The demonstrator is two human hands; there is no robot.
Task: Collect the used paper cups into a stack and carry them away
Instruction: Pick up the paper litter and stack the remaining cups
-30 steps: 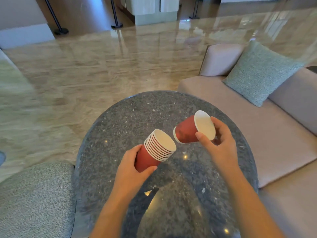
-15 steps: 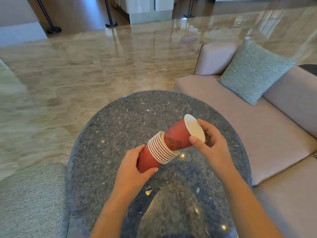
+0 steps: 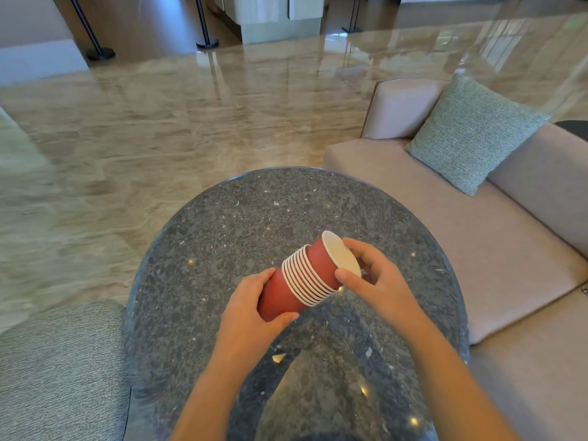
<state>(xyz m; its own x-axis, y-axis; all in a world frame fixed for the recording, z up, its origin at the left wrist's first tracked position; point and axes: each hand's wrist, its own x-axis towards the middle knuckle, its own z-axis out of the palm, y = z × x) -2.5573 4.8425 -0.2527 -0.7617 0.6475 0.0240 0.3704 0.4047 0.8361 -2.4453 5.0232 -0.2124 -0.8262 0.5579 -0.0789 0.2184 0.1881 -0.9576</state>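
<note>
A stack of several red paper cups [image 3: 288, 289] with white rims is tilted, mouth up and to the right, above the round dark stone table [image 3: 222, 249]. My left hand [image 3: 251, 319] grips the stack's bottom end. One more red cup [image 3: 324, 262] sits partly pushed into the top of the stack, its white inside showing. My right hand [image 3: 374, 278] holds this top cup at its rim between thumb and fingers. No other cups are in view on the table.
A beige sofa [image 3: 477, 249] with a green cushion [image 3: 474, 132] runs along the table's right side. A grey-green upholstered seat [image 3: 57, 367] stands at the lower left. Polished marble floor [image 3: 159, 138] stretches beyond, with barrier posts [image 3: 203, 23] at the far edge.
My right hand brought the single cup down and left to the stack's mouth and slid it in. It now sits deeper than half a second ago. The left hand kept its grip.
</note>
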